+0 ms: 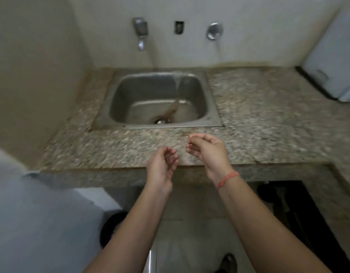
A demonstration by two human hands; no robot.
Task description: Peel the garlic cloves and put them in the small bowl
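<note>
Head view: the left hand [163,166] is hovering over the counter's [268,119] front edge, near the sink [119,91], fingers loosely curling, holding nothing. The right hand [207,152] is curling tighter; whether it is pinching a garlic clove, I cannot tell.

Two bare hands show: left hand [162,164], right hand [207,152]. One thin red cord bracelet [228,179] sits behind the right fingers. Beyond the fingertips lie one square steel sink [213,107], one speckled stone counter [268,115] and two chrome wall taps [140,32] [214,30].
</note>
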